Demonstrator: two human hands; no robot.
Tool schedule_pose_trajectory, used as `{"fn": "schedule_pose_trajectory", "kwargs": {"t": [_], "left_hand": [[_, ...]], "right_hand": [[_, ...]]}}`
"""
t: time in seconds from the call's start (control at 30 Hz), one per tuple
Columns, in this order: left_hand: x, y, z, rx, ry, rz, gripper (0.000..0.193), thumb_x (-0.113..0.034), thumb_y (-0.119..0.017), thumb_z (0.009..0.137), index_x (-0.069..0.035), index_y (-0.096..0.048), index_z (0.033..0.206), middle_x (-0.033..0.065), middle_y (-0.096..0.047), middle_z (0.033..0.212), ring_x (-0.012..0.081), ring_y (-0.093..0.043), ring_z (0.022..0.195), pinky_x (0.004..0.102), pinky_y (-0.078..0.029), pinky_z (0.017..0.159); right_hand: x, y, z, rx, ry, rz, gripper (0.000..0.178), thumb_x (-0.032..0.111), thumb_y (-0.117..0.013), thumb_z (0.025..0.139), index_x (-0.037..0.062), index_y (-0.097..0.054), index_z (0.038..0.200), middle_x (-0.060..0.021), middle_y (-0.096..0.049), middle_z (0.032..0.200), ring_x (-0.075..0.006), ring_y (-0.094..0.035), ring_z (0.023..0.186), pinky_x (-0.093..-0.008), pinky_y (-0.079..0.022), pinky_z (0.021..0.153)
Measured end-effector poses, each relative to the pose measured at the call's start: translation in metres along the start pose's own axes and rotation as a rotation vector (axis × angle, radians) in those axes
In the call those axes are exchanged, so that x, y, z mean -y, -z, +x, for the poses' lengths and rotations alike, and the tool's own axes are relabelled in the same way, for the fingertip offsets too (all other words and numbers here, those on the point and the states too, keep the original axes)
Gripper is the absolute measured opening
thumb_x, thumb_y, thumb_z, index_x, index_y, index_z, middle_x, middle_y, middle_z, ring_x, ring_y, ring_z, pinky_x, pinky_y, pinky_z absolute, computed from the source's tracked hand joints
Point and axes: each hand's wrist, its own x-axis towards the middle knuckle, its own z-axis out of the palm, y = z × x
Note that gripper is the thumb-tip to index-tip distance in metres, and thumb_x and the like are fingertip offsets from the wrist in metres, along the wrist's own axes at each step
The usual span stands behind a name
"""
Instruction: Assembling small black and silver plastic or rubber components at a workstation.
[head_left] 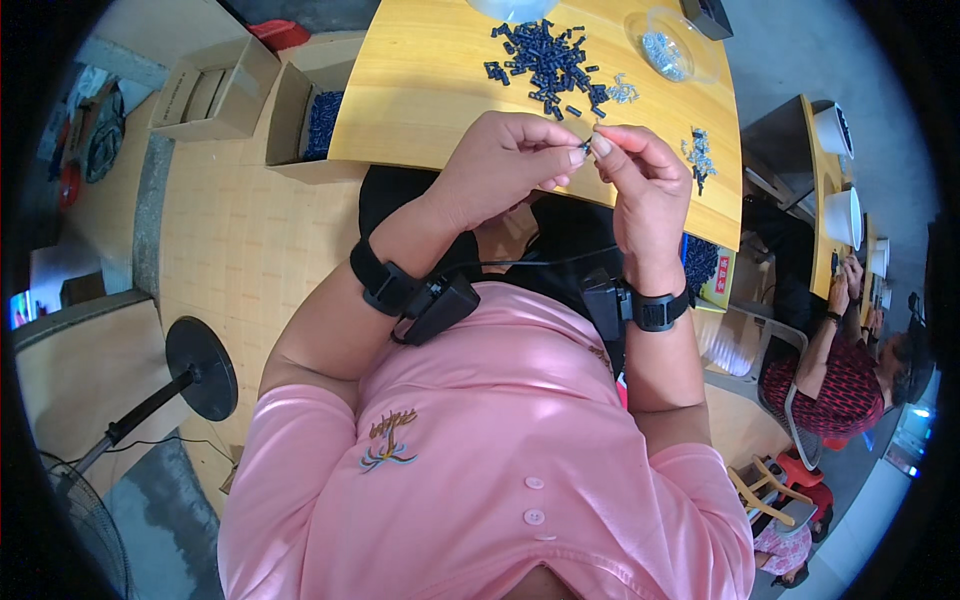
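Over the near edge of the wooden table (420, 120), my two hands meet fingertip to fingertip. My left hand (505, 165) is closed in a pinch on a small dark piece (586, 145), which looks like the black parts on the table. My right hand (650, 180) pinches at the same spot with thumb and forefinger; what lies between those fingertips is too small to make out. Just beyond my hands spreads a pile of small black plastic parts (550, 60). Beside it lies a little heap of small silvery metal pieces (622, 90).
A clear round dish (662, 55) holds more metal pieces; another small heap (698, 155) lies near the right edge. Open cardboard boxes (215, 95) stand at the left, a fan (200, 370) below them. At the right, another person (830, 385) sits at a table with white bowls (842, 218).
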Motion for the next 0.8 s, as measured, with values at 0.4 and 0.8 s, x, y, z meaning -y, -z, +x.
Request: {"fn": "schedule_pose_trajectory", "kwargs": {"t": [0.4,0.8], "left_hand": [[-0.004,-0.002,0.004,-0.035,-0.022,0.14,0.02,-0.015,-0.066,0.082,0.002,-0.065,0.091,0.0009,-0.06,0.07,0.0051,-0.054,0.064,0.0196,-0.044,0.058],[-0.013,-0.001,0.001,0.027,0.237,-0.168,0.022,-0.019,-0.061,0.084,0.001,-0.064,0.092,0.0073,-0.065,0.086,0.0114,-0.061,0.076,0.0246,-0.049,0.072]], "right_hand": [[-0.009,-0.004,-0.003,-0.044,0.127,-0.053,0.008,-0.003,-0.067,0.075,0.0002,-0.066,0.082,0.0007,-0.057,0.079,-0.0044,-0.046,0.066,-0.0171,-0.037,0.061],[0.0,-0.003,-0.002,0.146,0.456,-0.475,0.038,0.005,-0.074,0.064,0.0032,-0.054,0.097,-0.0117,-0.055,0.091,-0.0203,-0.053,0.073,-0.0275,-0.046,0.065]]}}
